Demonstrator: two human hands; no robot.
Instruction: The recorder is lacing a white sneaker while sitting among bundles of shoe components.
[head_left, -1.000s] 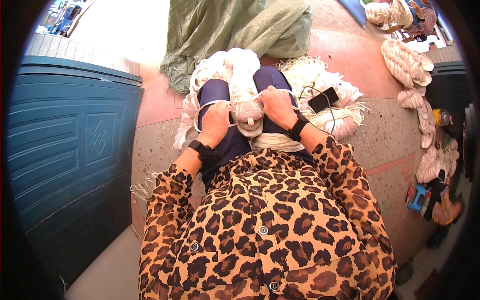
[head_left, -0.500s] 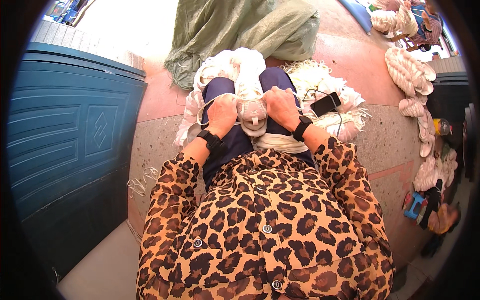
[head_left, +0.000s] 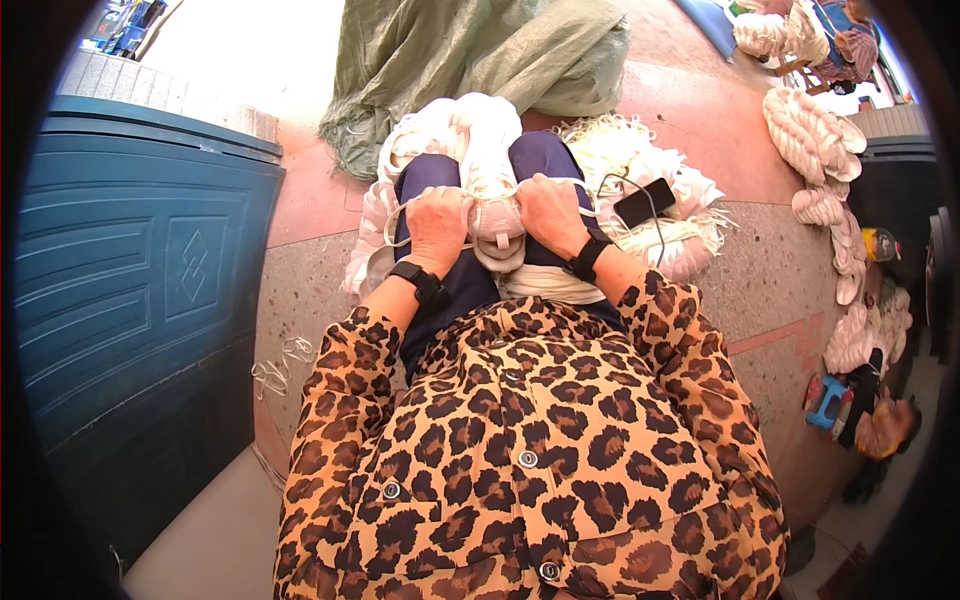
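A pale pink-and-white sneaker [head_left: 497, 222] is wedged between my knees, its heel with a small pull tab turned toward me. My left hand [head_left: 436, 222] is closed on a white shoelace [head_left: 393, 228] at the shoe's left side, a loop of lace hanging out beyond the fist. On the right side my right hand [head_left: 551, 215] grips the lace too, and a length sticks out past the knuckles. Both fists sit level with the shoe, backs up. My fingertips are mostly hidden. Several white and pale pink shoes [head_left: 440, 132] are heaped around my knees.
A black phone [head_left: 645, 203] with a cable lies on a pile of white laces [head_left: 620, 150] to the right. Green sacking [head_left: 450, 70] lies ahead, a blue door [head_left: 150, 250] stands left. Pale bundles [head_left: 805, 135] line the right; another person [head_left: 850, 45] sits far right.
Both hands keep their hold on the lace, with only a slight shift of the fists. The whole view has moved a little.
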